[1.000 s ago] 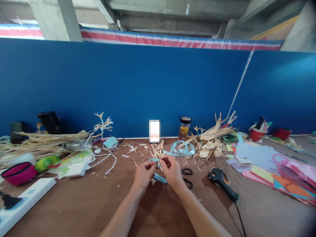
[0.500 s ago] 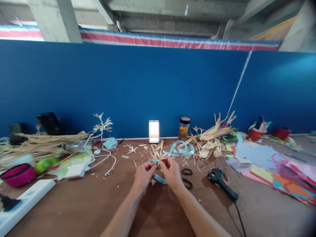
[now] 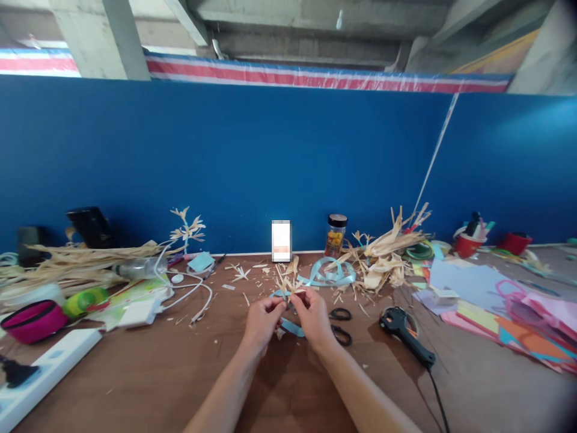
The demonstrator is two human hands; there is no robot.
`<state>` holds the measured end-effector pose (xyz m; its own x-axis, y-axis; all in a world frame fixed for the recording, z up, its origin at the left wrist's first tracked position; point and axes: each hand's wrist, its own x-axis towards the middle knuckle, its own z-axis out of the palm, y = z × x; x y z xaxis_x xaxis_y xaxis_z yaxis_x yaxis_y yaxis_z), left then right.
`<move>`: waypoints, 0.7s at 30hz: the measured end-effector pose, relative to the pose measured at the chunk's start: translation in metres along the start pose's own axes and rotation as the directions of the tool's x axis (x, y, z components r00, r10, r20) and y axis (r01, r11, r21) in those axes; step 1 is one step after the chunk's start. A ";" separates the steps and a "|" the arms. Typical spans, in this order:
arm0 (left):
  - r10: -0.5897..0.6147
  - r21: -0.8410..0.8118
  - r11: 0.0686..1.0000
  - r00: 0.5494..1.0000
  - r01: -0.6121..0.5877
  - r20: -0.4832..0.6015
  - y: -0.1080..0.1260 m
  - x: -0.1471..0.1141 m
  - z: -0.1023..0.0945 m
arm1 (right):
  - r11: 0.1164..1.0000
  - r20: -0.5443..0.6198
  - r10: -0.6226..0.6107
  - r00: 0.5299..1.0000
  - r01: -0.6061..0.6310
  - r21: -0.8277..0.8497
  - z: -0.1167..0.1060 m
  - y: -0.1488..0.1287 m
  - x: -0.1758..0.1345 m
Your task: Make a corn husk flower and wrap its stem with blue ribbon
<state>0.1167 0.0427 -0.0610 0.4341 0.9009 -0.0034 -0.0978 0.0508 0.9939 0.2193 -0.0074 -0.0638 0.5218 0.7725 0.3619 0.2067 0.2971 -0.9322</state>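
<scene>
Both hands meet low over the middle of the table. My left hand [image 3: 262, 322] is closed in a pinch at the base of a small corn husk flower [image 3: 285, 284]. Fingers of my right hand [image 3: 314, 317] pinch the same flower from the other side, close under its pale petals. A light blue ribbon [image 3: 293, 328] hangs below and between the hands, and part of it shows behind the fingertips. Just right of my right hand lie scissors [image 3: 341, 314], their black handles showing and the blades hidden.
A black glue gun [image 3: 406, 337] with its cord lies at the right. Behind are looped blue ribbon [image 3: 331, 273], a jar [image 3: 336, 236], dried husks [image 3: 383, 261] and a lit phone [image 3: 282, 240]. Coloured paper [image 3: 469, 288] is far right; a power strip [image 3: 58, 367] is at left.
Hardly anything differs. The flower and fingertips have shifted very slightly, and both hands keep their pinch.
</scene>
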 end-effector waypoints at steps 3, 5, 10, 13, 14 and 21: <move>-0.008 0.010 1.000 1.000 0.008 0.001 0.001 -0.001 0.001 | 1.000 -0.019 0.010 1.000 -0.010 -0.013 0.000 0.002 0.000; -0.015 -0.003 1.000 1.000 0.015 0.007 0.001 -0.001 0.002 | 0.999 -0.043 0.014 0.999 -0.016 -0.030 0.000 0.003 0.000; -0.027 -0.042 0.999 1.000 0.027 0.015 -0.001 0.000 0.002 | 0.999 -0.056 0.046 0.997 -0.045 0.022 0.002 0.005 -0.001; -0.024 -0.043 0.999 1.000 0.024 -0.002 -0.003 0.001 0.000 | 0.996 -0.052 0.068 0.996 -0.064 0.070 0.003 0.007 0.000; -0.021 -0.041 0.999 1.000 0.021 -0.004 -0.004 0.002 0.000 | 0.994 -0.045 0.072 0.996 -0.068 0.081 0.003 0.007 0.000; -0.008 -0.019 1.000 1.000 0.008 -0.023 -0.007 0.004 -0.002 | 0.993 -0.038 0.085 0.996 -0.081 0.081 0.002 0.006 0.000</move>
<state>0.1177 0.0470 -0.0680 0.4144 0.9100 -0.0139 -0.1117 0.0660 0.9916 0.2187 -0.0040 -0.0692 0.5681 0.7732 0.2817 0.0960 0.2777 -0.9559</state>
